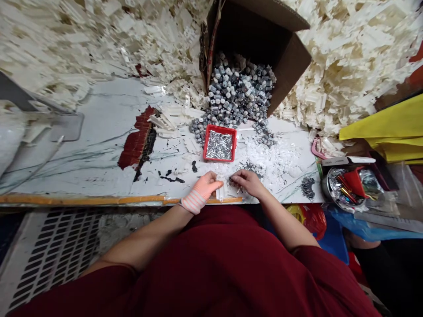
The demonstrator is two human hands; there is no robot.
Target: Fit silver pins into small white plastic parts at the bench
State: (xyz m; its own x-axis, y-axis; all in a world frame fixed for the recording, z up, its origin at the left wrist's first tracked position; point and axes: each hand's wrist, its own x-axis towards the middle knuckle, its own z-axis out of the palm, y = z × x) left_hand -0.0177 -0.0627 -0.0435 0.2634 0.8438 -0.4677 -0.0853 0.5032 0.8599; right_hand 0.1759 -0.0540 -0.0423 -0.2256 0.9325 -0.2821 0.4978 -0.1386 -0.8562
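Observation:
My left hand (203,187), in a pink cloth glove, pinches a white plastic comb-like strip (220,190) at the table's front edge. My right hand (247,182) is bare and meets the strip's other side, its fingertips closed on something small, perhaps a metal pin. Just beyond both hands stands a red square tray (205,145) full of thin silver pins (219,145). Small white plastic bits (271,158) lie scattered to the right of the tray on the marble-patterned table (99,149).
A tipped cardboard box (254,35) spills grey spool-like parts (234,90) onto the table. Heaps of white plastic pieces (350,66) rise on both sides of it. At the right stand a foil-lined tin of tools (343,187) and yellow sheets (386,127).

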